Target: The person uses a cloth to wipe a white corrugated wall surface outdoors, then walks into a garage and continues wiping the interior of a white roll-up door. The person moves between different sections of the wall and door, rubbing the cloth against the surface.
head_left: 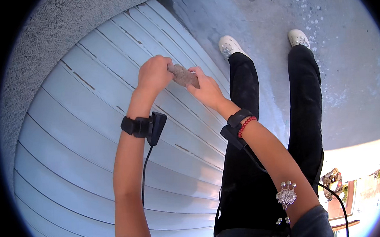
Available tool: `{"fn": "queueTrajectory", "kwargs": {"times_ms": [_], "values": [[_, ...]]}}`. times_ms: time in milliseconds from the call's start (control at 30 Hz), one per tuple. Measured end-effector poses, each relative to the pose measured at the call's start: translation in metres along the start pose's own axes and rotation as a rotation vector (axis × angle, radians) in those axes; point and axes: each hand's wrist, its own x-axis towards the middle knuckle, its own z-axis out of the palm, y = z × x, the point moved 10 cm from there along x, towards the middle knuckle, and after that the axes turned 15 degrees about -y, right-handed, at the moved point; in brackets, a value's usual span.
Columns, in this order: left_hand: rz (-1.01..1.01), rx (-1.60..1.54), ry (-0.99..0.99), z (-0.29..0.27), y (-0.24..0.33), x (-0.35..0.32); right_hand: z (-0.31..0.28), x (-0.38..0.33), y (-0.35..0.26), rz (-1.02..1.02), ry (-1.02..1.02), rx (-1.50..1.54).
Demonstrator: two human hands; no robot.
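Between my two hands is a grey-brown flat piece with a rough, matte surface. Whether it is folded sandpaper, a sponge or a stone I cannot tell. My left hand is closed round its left end, and the knuckles hide that part. At the other end, my right hand pinches it between thumb and fingers. Behind both hands runs a light blue slatted panel, its paint chipped to brown along several joints. Touching between hands and panel cannot be made out.
A rough grey wall borders the panel on the left. Grey concrete floor lies to the right, under my white shoes. Black devices on both wrists trail cables down along my arms. Sunlit ground shows at the lower right.
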Motion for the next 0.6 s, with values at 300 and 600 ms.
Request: {"fn": "queueTrajectory", "kwargs": {"times_ms": [300,600], "values": [[0.301,0.396,0.260,-0.125,0.036,0.064,-0.115,0.100,-0.074,-0.306,0.419,-0.282],[-0.049,0.975,0.467,-0.119,-0.056,0.095,-0.057,0.211,-0.131,-0.551,0.282,-0.632]]}}
